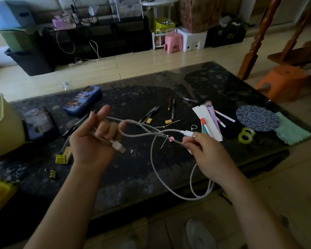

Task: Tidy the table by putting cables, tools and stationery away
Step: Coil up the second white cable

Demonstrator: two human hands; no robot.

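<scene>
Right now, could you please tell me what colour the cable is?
The USB cable is white, best seen in the head view.

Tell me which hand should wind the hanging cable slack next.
Right, probably: the right hand pinches the white cable by its hanging slack, while the left hand grips the gathered loops.

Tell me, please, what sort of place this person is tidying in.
Most likely a living room at home: a low dark table on a tiled floor, a black media cabinet behind it, and a pink plastic stool.
</scene>
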